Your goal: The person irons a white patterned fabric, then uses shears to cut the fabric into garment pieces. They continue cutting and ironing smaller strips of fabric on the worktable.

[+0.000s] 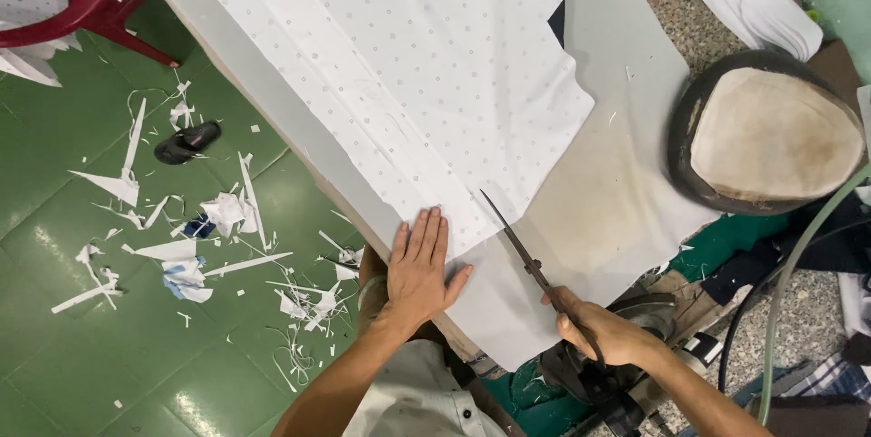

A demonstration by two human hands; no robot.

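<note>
The dotted white fabric (426, 74) lies spread over the table (626, 183); the left hand (419, 269) presses flat on its near edge, fingers straight. Just beside, the right hand (603, 333) grips dark scissors (519, 239), blades seemingly almost closed; white scraps (195, 251) litter the green floor (73, 355).

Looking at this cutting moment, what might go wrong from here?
1. The left hand lies flat on the dotted white fabric close to the scissors in the right hand; its thumb could get nicked.
2. The fabric sits in loose overlapping layers, so the cut may wander.
3. Fabric scraps litter the green floor, a possible slip hazard.
</note>
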